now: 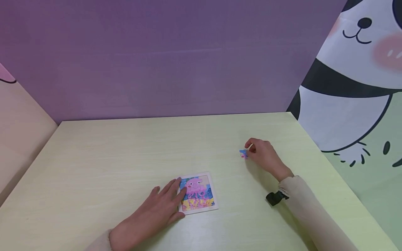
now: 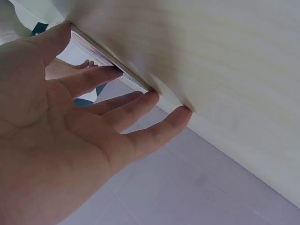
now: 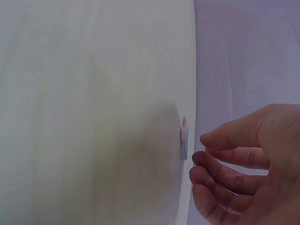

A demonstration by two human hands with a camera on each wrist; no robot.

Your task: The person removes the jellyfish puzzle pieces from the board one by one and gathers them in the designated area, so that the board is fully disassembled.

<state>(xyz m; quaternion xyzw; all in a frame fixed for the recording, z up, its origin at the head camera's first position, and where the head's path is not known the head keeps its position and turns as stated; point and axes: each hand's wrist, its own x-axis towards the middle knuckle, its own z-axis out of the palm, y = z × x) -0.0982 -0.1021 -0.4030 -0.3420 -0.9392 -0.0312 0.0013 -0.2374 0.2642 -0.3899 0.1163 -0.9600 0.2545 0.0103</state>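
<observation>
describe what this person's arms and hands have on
The right sleeve and left sleeve are pale beige; only the end of the left one shows. A small black gadget sits at the right cuff. The left hand and right hand are bare, without gloves.

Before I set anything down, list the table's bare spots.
The widest bare patch of table lies left of the left hand, back to the purple wall. A smaller one lies between the jellyfish puzzle and the right hand. It is crowded along the puzzle's left side, under the left hand, and at the loose piece beside the right hand.
</observation>
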